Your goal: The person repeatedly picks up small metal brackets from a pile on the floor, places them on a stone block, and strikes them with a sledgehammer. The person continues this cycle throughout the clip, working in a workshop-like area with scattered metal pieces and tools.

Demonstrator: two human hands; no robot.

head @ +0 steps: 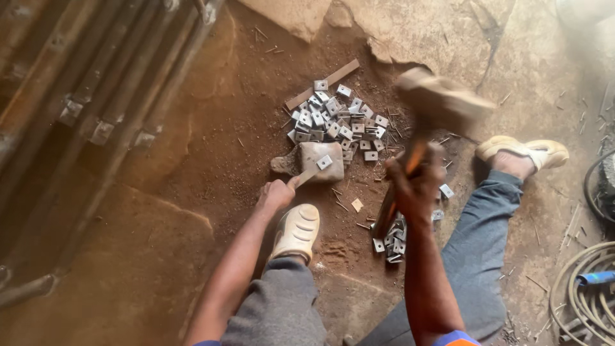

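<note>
A hammer, blurred, is gripped in the closed right hand above the dirt floor. A small metal plate is held on a stone block with a tool pinched in the left hand. A heap of plates lies just behind; more plates lie near the right hand.

A rough metalworking yard or open workshop with a bare dirt floor — no bench, the work done on the ground. A heap of small square metal plates lies in the dust, long steel bars are stacked at the left, and coiled hose and scattered nails lie at the right — all dusty and worn.
</note>
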